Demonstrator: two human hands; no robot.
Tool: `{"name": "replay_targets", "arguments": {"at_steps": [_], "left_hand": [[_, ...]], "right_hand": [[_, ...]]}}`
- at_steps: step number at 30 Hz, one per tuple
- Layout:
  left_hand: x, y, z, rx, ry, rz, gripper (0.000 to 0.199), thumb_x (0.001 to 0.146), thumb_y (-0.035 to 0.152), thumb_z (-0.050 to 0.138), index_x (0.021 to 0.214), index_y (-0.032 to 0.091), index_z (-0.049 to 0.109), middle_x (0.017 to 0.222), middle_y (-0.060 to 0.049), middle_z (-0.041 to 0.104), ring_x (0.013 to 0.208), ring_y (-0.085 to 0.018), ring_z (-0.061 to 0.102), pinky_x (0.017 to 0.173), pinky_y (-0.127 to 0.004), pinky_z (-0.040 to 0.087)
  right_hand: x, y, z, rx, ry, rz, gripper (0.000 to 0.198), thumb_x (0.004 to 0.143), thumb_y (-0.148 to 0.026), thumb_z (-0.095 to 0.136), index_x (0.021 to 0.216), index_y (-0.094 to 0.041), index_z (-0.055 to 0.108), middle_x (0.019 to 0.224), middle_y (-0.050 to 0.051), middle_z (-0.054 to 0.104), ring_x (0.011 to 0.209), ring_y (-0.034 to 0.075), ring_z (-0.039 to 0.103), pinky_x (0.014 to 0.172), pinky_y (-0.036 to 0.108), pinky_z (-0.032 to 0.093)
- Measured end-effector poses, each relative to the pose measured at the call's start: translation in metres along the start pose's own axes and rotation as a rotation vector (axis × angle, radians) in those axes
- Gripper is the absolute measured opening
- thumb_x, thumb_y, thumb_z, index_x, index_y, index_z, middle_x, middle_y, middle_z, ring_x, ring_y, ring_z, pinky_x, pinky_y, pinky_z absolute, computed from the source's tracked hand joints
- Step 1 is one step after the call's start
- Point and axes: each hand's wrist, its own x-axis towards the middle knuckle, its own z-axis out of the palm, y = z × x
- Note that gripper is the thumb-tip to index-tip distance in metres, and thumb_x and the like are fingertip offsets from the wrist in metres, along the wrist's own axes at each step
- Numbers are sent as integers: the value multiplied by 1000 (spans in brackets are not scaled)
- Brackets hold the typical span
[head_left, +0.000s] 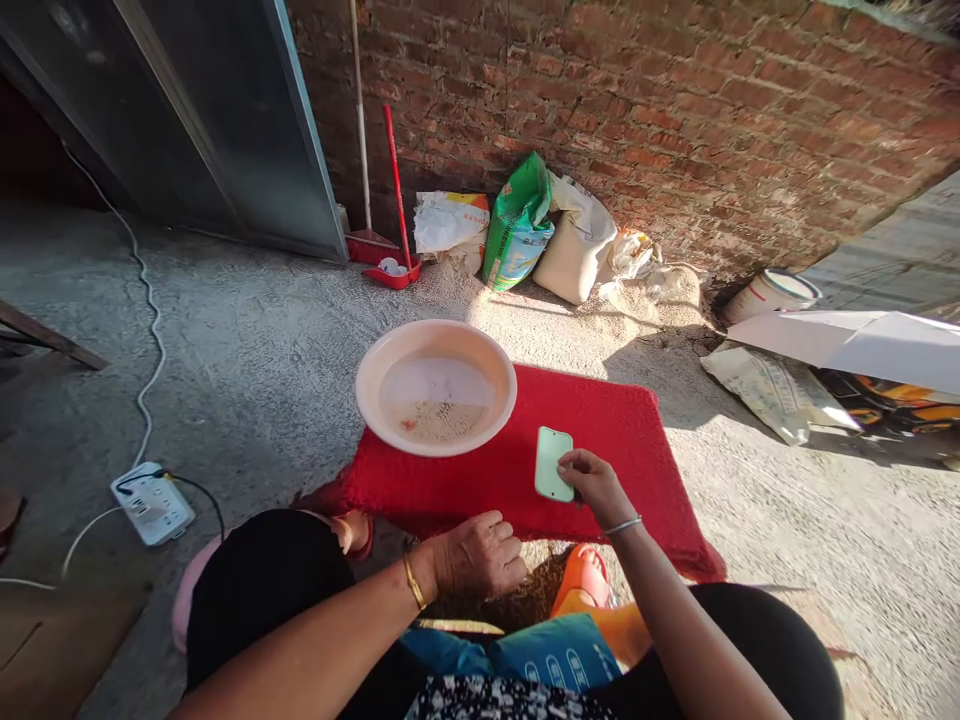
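My right hand (596, 486) pinches the right edge of a pale green flat case (553, 464), rectangular with rounded corners, over a red cloth-covered surface (457, 495). Its exact kind I cannot tell. Closer to my body, my left hand (484, 555) is curled into a loose fist, back up, near the front edge of the red cloth. Nothing shows in it, though its palm is hidden. On the left part of the cloth stands a wide pale pink basin (435, 443), with small light grains and a reddish bit at its bottom.
A white power strip (152, 503) with cables lies on the floor at left. By the brick wall stand a red dustpan (390, 272), a green sack (517, 225), a cream sack (581, 250) and a white bucket (772, 293). A teal packet (555, 655) lies between my legs.
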Motion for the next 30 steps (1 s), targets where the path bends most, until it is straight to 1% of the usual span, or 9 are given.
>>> {"name": "replay_targets", "arguments": {"at_steps": [3, 6, 8, 13, 16, 19, 26, 28, 30], "left_hand": [[7, 10, -7, -28, 23, 61, 19, 84, 20, 55, 67, 20, 46, 61, 0, 46, 59, -15, 43, 54, -33, 24], [12, 16, -12, -56, 74, 80, 21, 87, 25, 54, 67, 21, 46, 60, 1, 44, 58, -15, 44, 54, -33, 24], [13, 17, -13, -67, 88, 84, 20, 87, 25, 54, 68, 21, 47, 60, 1, 44, 58, -15, 44, 53, -33, 25], [12, 21, -13, -72, 97, 119, 16, 85, 20, 55, 70, 21, 49, 61, 2, 44, 56, -14, 43, 52, -33, 24], [11, 24, -16, -74, 93, 129, 15, 85, 20, 55, 71, 21, 50, 60, 2, 44, 55, -14, 42, 52, -33, 24], [13, 26, -19, -74, 76, 145, 16, 85, 19, 55, 70, 21, 50, 59, 2, 44, 54, -14, 42, 51, -32, 24], [16, 39, -19, -157, 86, 285, 16, 85, 22, 53, 69, 21, 53, 60, 1, 44, 54, -14, 42, 50, -32, 23], [17, 43, -21, -176, 122, 294, 17, 85, 23, 53, 68, 21, 53, 61, 1, 43, 53, -14, 42, 50, -32, 23], [19, 44, -25, -177, 138, 287, 18, 85, 23, 53, 67, 21, 52, 61, 1, 43, 53, -14, 42, 49, -32, 23]], "right_hand": [[2, -4, 68, 38, -90, -54, 24, 61, -41, 62, 74, -21, 56, 52, -7, 41, 45, 8, 37, 40, 22, 30], [6, -1, 79, -4, -120, -131, 19, 61, -37, 61, 69, -20, 56, 52, -7, 39, 50, 8, 36, 45, 21, 28], [6, 7, 43, -47, -104, -97, 20, 59, -37, 60, 70, -21, 56, 51, -7, 40, 48, 8, 36, 44, 21, 28], [-13, 30, -107, -277, 205, 120, 27, 58, -41, 59, 77, -22, 56, 49, -7, 45, 39, 10, 38, 39, 23, 28], [-30, 34, -145, -393, 373, 135, 26, 59, -41, 59, 78, -22, 58, 48, -7, 44, 40, 10, 41, 40, 24, 30], [-42, 27, -108, -244, 234, 55, 29, 62, -44, 61, 80, -22, 59, 54, -5, 46, 45, 10, 41, 42, 23, 32], [-37, -3, 80, -116, -282, -118, 12, 69, -31, 57, 74, -21, 60, 59, -4, 47, 55, 9, 40, 49, 20, 31], [-33, -4, 104, -179, -335, -170, 9, 69, -26, 57, 74, -21, 62, 62, -4, 49, 58, 10, 42, 52, 20, 31], [-31, -1, 101, -215, -343, -187, 10, 67, -24, 57, 74, -21, 64, 62, -4, 50, 59, 9, 42, 53, 20, 31]]}}
